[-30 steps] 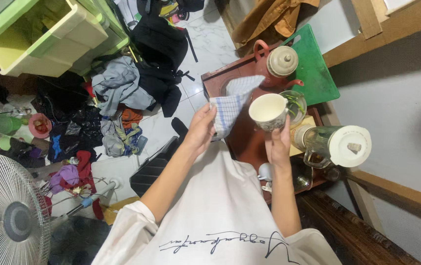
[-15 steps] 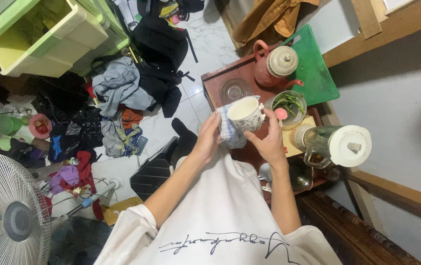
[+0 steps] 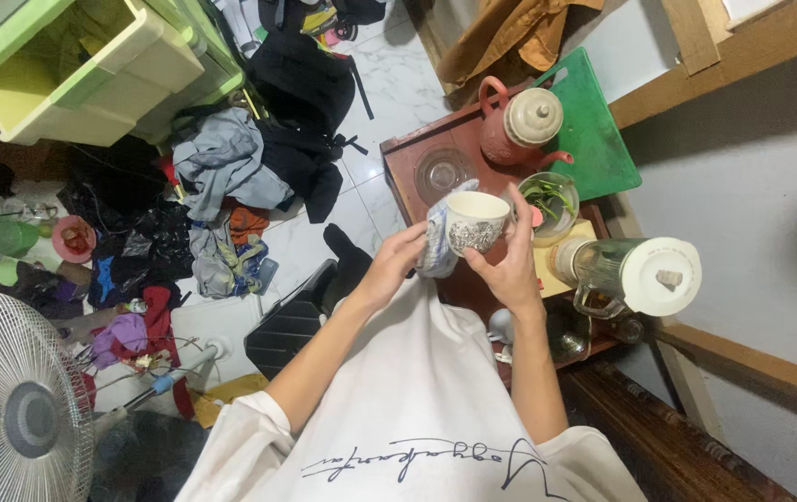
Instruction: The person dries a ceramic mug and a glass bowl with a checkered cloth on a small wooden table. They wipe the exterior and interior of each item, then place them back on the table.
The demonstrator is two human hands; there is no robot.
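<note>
Both forearms reach forward from the torso, bare below white short sleeves. The left hand (image 3: 391, 267) curls its fingers closed, thumb uppermost. Just beside it, the right hand (image 3: 507, 263) is raised, fingers spread and bent in a grip, palm turned leftward.

Right hand (image 3: 510, 265) grips cup (image 3: 474, 222); left hand (image 3: 394, 265) presses cloth (image 3: 435, 244).
</note>
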